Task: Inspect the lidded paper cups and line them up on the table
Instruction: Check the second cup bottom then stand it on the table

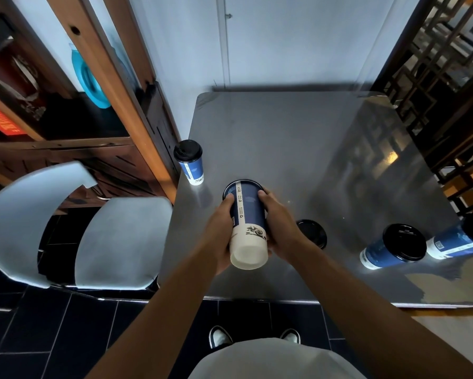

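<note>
Both hands, left [221, 236] and right [280, 228], curled round tilted cup [247, 222] above bench [284, 149] near front edge, base toward camera. Loose lid [311, 232] beside right hand.

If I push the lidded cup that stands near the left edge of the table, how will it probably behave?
The cup at the left edge is tall, with a narrow base, so it may tip rather than slide. The table looks smooth and glossy, so a low push might slide it. It stands near the edge, so it could fall off.

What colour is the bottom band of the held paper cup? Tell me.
Cream-white, below dark blue, on the held paper cup; head view.
</note>
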